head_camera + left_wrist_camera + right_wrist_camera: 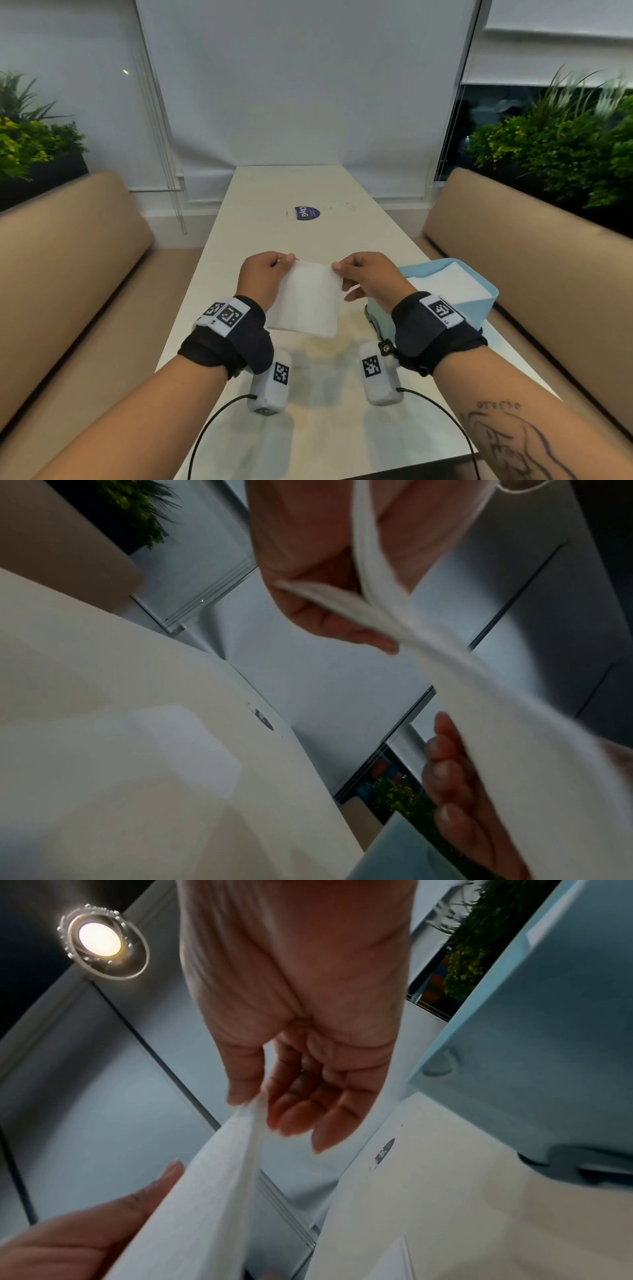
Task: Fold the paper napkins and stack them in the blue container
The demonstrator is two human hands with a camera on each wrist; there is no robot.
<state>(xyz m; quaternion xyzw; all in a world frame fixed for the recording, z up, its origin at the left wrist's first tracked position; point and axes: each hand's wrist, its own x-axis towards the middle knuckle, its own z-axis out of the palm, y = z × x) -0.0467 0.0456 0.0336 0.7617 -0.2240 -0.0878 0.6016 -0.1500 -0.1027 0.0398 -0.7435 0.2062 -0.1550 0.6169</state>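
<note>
The left grip (265,277) pinches the upper left corner of a white paper napkin (308,301) between thumb and fingers, and the right grip (368,277) pinches the upper right corner. The napkin hangs between them, above the counter (308,192). Just right of the right grip stands the blue container (479,308), with folded napkins (448,284) stacked inside. Beyond both grips a round purple sticker (307,213) lies on the counter.
</note>
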